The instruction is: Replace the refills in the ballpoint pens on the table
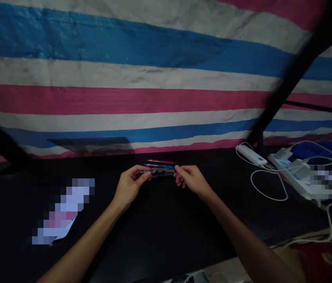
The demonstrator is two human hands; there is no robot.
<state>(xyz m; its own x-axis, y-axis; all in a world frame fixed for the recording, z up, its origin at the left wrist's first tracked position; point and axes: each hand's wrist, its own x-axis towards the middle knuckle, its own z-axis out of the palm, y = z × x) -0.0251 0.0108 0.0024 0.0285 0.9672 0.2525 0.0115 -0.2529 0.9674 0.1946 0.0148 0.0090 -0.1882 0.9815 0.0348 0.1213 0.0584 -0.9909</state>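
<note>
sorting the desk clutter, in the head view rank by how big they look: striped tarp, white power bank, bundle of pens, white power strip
Largest to smallest, as seen:
1. striped tarp, fills the background
2. white power strip, partly blurred
3. bundle of pens, held at its ends by the left hand and right hand
4. white power bank

The last two look close; the ranking is unsure.

Left hand (130, 184) and right hand (189, 179) each pinch an end of a bundle of pens (161, 169) above the black table (160, 232).

Pixelated white-and-pink flat item (62, 212) on black table (160, 228): unreadable. Pixelated patch over white box (295, 175): contents obscured.
</note>
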